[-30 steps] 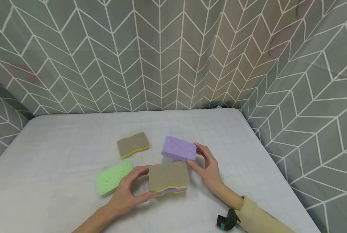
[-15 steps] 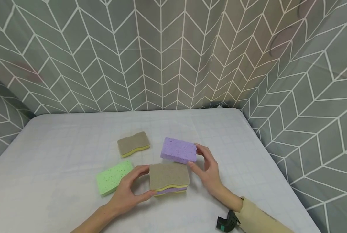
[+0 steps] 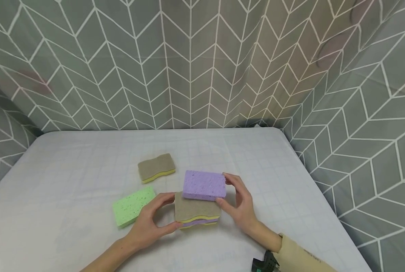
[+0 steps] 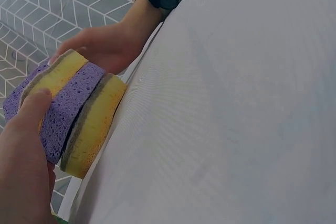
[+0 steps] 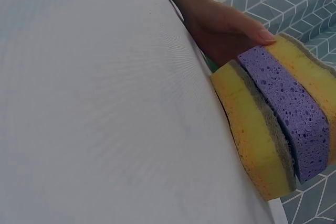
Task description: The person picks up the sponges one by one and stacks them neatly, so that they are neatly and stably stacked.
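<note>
Sponge stack [image 3: 196,210], lower centre of frame, could slide apart if the purple sponge [image 3: 204,185], over its upper edge, presses down askew. Left hand [image 3: 151,226] grips the stack's left end, thumb lowest. Right hand [image 3: 242,207], angled from lower right, pinches the purple sponge's right end; contact with the stack hard to tell.

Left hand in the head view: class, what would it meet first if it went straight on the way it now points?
The left hand would first meet the wavy-edged grey, yellow and purple sponge stack, which it grips now. What follows beyond it is hard to judge for depth.
</note>
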The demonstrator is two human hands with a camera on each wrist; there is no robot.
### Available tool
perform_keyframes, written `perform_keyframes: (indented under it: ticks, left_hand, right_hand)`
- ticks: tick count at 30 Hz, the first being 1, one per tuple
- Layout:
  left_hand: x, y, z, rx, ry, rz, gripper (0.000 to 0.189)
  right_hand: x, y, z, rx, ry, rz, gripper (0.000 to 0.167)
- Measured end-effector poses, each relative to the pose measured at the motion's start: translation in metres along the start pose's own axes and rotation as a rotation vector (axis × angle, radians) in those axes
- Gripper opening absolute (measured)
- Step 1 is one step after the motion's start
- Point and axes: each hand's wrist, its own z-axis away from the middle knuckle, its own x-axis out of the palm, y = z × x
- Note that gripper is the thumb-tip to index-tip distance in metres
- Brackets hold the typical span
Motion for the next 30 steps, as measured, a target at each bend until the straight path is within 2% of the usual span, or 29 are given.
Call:
perform_keyframes:
  ticks: [4,10,13,18,23,30]
  left_hand:
    - [-0.0009,0.0000,-0.0018,0.035,0.002,0.004,0.072]
    - [-0.0015,-0.0002,0.0002,-0.024,-0.002,-0.008,0.071]
    - [-0.0004,-0.0009,0.0007,-0.009,0.006,-0.016,0.073]
    - [0.0010,-0.0004,0.0001,-0.002,0.011,-0.013,0.074]
    - [0.0004,0.0010,0.0004,-0.044,0.000,-0.021,0.070]
    - [0.0010,0.0005,0.0005,-0.004,0.005,-0.043,0.071]
  right_hand:
    - [0.0019,0.0005,-0.0013,-0.058,-0.024,-0.023,0.066]
    - [0.0033,0.0033,-0.0038,-0.152,-0.052,-0.031,0.066]
    - [0.0037,0.0043,-0.0037,-0.187,-0.055,-0.032,0.065]
    - [0.0036,0.0040,-0.0033,-0.219,-0.068,-0.038,0.065]
    - [0.0032,0.0050,-0.0026,-0.245,-0.080,-0.042,0.066]
    - [0.0031,0.0068,-0.0005,-0.286,-0.102,-0.033,0.066]
